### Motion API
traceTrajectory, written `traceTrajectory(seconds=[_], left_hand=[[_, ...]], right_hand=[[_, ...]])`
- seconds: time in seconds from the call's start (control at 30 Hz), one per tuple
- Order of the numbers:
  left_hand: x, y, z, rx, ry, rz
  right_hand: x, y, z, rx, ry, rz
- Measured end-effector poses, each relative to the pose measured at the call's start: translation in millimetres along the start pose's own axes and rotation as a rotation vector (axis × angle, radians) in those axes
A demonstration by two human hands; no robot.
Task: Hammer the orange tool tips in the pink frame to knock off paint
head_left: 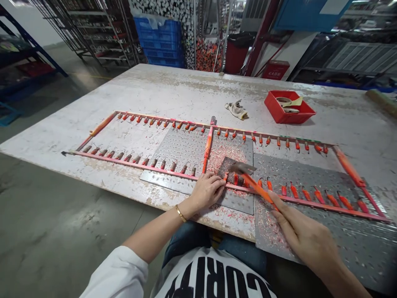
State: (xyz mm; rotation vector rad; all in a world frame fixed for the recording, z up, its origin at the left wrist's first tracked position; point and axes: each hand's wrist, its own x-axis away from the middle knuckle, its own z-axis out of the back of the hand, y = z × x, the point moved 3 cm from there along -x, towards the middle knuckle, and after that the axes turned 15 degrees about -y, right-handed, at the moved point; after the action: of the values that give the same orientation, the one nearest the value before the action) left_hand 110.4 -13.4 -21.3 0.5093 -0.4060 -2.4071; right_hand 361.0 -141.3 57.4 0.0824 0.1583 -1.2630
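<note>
A long pink-and-orange metal rack [207, 150] lies flat, with a row of orange-coated hooks along each long rail. My left hand [208, 188] is closed over the near rail beside the crossbar, its fingertips by an orange-coated hook [226, 177]. What lies under the fingers is partly hidden. In my right hand [305, 229] is a hammer [259, 190], gripped by its orange handle. The hammer head is slightly blurred and hangs over a small dark metal plate [226, 165] under the near row of hooks. Left of the crossbar, the near row's hooks look greyer and less orange.
Grey dimpled sheets [180, 149] lie under the rack, strewn with pinkish coating chips [226, 151]. Farther back on the white table [130, 91] are a crumpled glove [236, 110] and a red bin [288, 114] holding tape. Blue crates [161, 41] stand behind the table.
</note>
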Motion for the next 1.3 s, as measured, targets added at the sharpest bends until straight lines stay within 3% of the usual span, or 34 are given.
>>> traceTrajectory(seconds=[0.13, 0.27, 0.33, 0.43, 0.53, 0.6, 0.77, 0.87, 1.0, 1.1, 1.23, 1.3], left_hand=[[0, -1, -1.1, 0.006, 0.000, 0.005], [1, 0, 0.1, 0.010, -0.018, -0.003], [1, 1, 0.2, 0.009, -0.028, -0.011], [0, 1, -0.5, 0.004, -0.018, 0.000], [0, 0, -1.4, -0.005, -0.001, 0.012], [0, -1, -1.6, -0.004, -0.001, 0.009], [0, -1, -1.1, 0.000, -0.021, -0.007], [0, 0, -1.1, -0.001, -0.016, -0.003], [1, -1, -2.8, 0.003, -0.010, 0.011], [0, -3, -4.2, 0.008, -0.011, 0.005], [0, -3, -3.4, 0.017, -0.010, -0.002], [-1, -2, -2.6, 0.020, -0.018, -0.007]], right_hand=[[-2, -6, 4, -0.060, 0.119, 0.014], [5, -1, -27, 0.082, -0.032, -0.004], [8, 2, -29, 0.126, -0.094, -0.005], [7, 1, -8, 0.101, -0.062, 0.016], [1, -5, 18, 0.005, 0.113, 0.000], [-2, -9, 18, -0.008, 0.187, -0.003], [0, -6, -23, 0.128, -0.033, 0.002], [4, 1, -21, 0.120, -0.088, -0.008], [3, 0, 11, -0.001, 0.070, -0.028], [0, -6, 13, -0.017, 0.183, -0.047], [-1, -9, -20, 0.086, -0.016, 0.007], [1, -6, -26, 0.099, -0.102, 0.013]])
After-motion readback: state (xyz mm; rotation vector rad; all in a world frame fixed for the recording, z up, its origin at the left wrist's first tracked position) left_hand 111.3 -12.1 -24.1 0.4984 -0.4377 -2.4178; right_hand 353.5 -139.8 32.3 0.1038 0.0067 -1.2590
